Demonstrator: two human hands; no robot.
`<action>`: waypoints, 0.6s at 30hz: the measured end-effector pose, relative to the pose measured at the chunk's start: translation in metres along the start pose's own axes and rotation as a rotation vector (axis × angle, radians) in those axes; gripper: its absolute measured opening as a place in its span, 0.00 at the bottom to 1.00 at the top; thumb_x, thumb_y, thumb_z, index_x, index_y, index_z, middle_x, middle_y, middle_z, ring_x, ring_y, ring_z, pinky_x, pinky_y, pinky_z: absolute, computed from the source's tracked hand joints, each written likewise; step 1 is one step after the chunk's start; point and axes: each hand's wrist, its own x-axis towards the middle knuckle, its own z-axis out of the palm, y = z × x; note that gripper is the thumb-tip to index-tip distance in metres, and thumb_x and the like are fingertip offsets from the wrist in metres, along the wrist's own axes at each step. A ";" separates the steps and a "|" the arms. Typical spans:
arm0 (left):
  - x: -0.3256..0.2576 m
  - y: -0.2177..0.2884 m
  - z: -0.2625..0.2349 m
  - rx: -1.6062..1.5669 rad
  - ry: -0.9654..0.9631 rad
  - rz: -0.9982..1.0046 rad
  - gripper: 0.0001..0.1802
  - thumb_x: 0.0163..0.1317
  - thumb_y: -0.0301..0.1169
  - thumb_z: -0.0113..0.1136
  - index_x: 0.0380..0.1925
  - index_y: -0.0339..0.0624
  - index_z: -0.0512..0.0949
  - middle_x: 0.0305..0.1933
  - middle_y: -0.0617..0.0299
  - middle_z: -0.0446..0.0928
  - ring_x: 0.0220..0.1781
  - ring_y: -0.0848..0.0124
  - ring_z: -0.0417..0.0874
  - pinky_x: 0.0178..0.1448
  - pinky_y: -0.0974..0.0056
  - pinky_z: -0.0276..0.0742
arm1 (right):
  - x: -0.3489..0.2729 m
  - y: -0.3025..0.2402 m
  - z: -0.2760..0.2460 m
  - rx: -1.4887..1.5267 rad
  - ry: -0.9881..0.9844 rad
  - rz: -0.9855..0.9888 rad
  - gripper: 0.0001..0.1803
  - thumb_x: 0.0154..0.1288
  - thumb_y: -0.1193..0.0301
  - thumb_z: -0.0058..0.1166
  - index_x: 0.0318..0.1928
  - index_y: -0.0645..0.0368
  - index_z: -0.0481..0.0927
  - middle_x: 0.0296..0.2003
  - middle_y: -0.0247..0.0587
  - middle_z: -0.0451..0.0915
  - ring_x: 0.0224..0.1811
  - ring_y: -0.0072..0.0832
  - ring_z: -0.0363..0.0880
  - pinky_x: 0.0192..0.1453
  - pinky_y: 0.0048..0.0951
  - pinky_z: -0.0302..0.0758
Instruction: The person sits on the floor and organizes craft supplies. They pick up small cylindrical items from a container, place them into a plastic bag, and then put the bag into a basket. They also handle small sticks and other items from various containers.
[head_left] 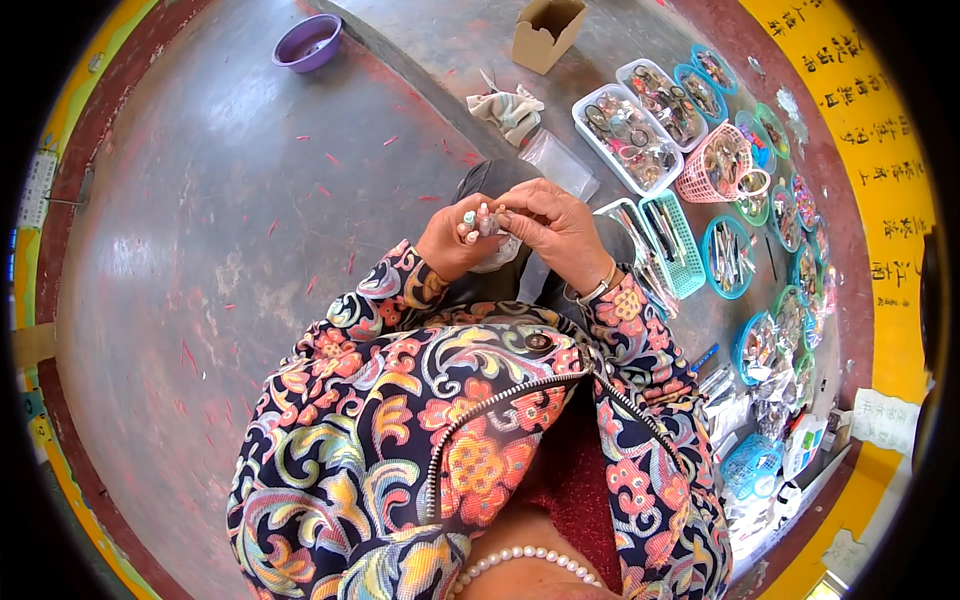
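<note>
Just above my lap, my left hand (447, 246) is closed around several slim capped tubes (484, 220), with pale mint, pink and whitish ends pointing up. Their exact kind is too small to make out. Crumpled clear plastic (496, 258) hangs below the fingers, close to the tubes. My right hand (567, 236) meets the left one from the right, thumb and forefinger pinched at the edge of the bunch. Whatever lies between those fingertips is too small to name.
To the right stand white trays (588, 97) of small goods, a pink basket (690, 188), a teal basket (690, 285) of pens and several round baskets. Ahead are a cardboard box (540, 55), a cloth (512, 112) and a flat clear bag (560, 165). A purple basin (303, 62) sits far left.
</note>
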 end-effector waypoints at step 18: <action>0.000 -0.009 -0.002 -0.184 0.119 0.008 0.06 0.50 0.18 0.56 0.26 0.36 0.70 0.30 0.55 0.75 0.35 0.70 0.76 0.41 0.67 0.70 | -0.043 0.038 -0.065 0.954 0.645 0.397 0.09 0.60 0.72 0.51 0.39 0.62 0.74 0.31 0.40 0.78 0.31 0.27 0.79 0.28 0.19 0.74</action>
